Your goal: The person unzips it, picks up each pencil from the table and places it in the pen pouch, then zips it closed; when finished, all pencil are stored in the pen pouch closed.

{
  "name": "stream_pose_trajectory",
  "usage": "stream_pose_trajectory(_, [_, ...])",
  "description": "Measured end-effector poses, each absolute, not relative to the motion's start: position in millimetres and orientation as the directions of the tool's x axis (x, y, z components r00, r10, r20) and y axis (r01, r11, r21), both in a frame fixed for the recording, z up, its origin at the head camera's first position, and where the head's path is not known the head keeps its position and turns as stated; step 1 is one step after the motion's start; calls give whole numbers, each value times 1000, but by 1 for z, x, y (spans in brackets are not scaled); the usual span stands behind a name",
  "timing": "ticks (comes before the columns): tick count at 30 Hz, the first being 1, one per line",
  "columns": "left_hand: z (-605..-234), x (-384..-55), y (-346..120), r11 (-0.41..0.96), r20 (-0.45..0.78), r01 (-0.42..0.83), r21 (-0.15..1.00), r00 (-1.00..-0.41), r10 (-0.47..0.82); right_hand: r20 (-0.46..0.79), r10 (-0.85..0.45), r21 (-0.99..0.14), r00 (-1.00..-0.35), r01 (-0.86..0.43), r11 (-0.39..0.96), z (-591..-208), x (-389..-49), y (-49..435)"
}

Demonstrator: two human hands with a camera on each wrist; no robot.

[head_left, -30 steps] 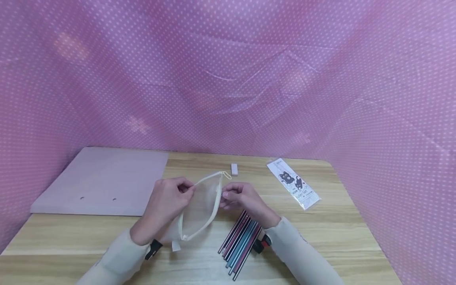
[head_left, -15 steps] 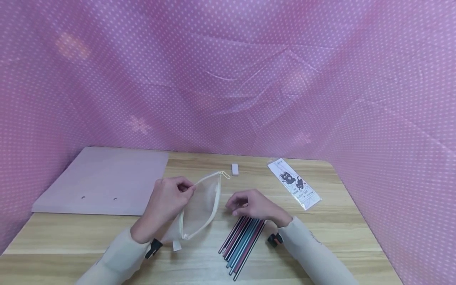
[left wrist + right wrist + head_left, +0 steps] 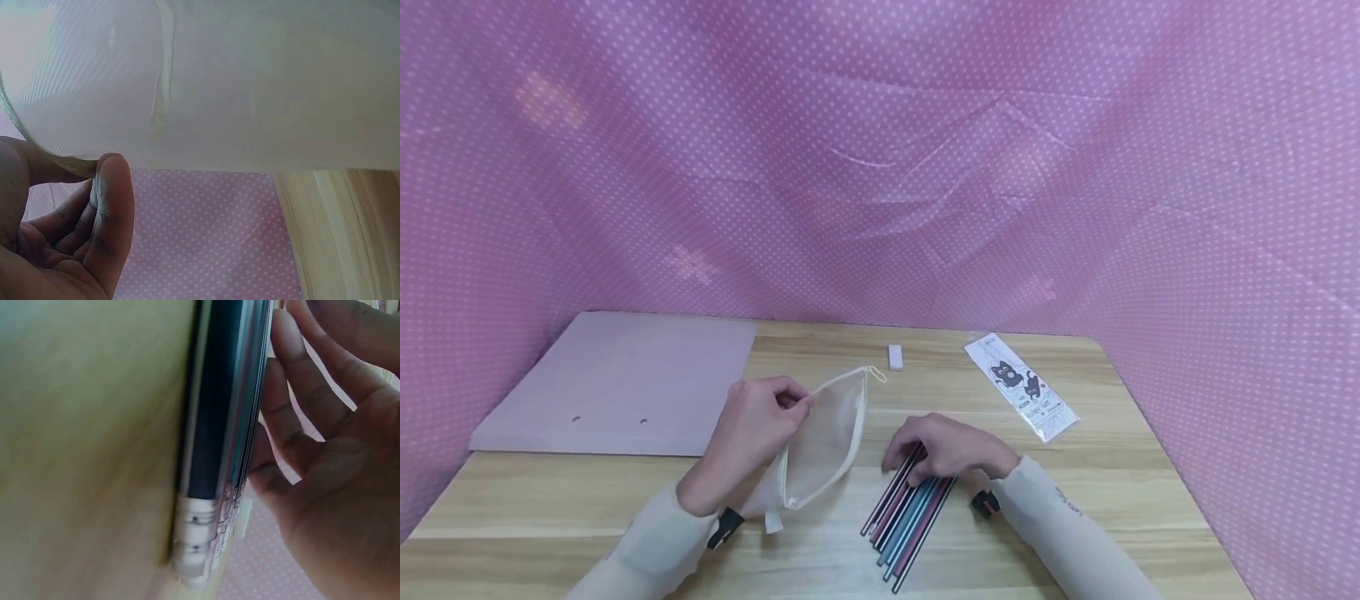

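My left hand [image 3: 763,421] pinches the rim of a translucent zip pouch [image 3: 823,442] between thumb and fingers, and the pouch's mouth gapes toward the right. In the left wrist view the thin sheer wall of the pouch [image 3: 262,94] stretches across above the fingers. My right hand [image 3: 947,446] reaches over the far part of a bundle of pencils [image 3: 906,521] in dark, red and teal colours. Seen from the right wrist, its fingers [image 3: 294,394] lie loosely along the pencils [image 3: 215,425], whose near ends carry silvery-white tips.
A white eraser [image 3: 895,357] lies behind the pouch. Farther right is a packaged ruler set [image 3: 1022,387] with black cats printed on it. A large pale board [image 3: 625,375] covers the table's back left. Pink dotted cloth [image 3: 880,167] surrounds the wooden table [image 3: 572,517].
My right hand has left the pouch's edge and moved down and to the right onto the pencils. The left hand keeps its pinch on the pouch, almost unmoved.
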State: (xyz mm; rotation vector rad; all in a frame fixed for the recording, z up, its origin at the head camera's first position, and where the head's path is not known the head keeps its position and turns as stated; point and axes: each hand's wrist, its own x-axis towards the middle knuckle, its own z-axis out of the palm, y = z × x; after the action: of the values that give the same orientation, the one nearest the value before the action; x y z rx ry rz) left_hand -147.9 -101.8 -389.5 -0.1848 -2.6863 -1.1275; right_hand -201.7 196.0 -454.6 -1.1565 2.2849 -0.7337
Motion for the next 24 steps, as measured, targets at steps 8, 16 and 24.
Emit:
stream_pose_trajectory(8, [-391,-145,-98,699,255,193,688,-967,16,-198,-833,-583,-516,-621,524,-457,-201,193])
stream_pose_trajectory(16, [-393,-144,-98,697,257,194,691,-966,14,-196,-859,-599,-473,-636,487,-457,-204,190])
stream_pose_trajectory(24, [-394,-144,-99,694,249,189,695,-968,14,-179,-874,-671,-451,-594,444,-460,-207,191])
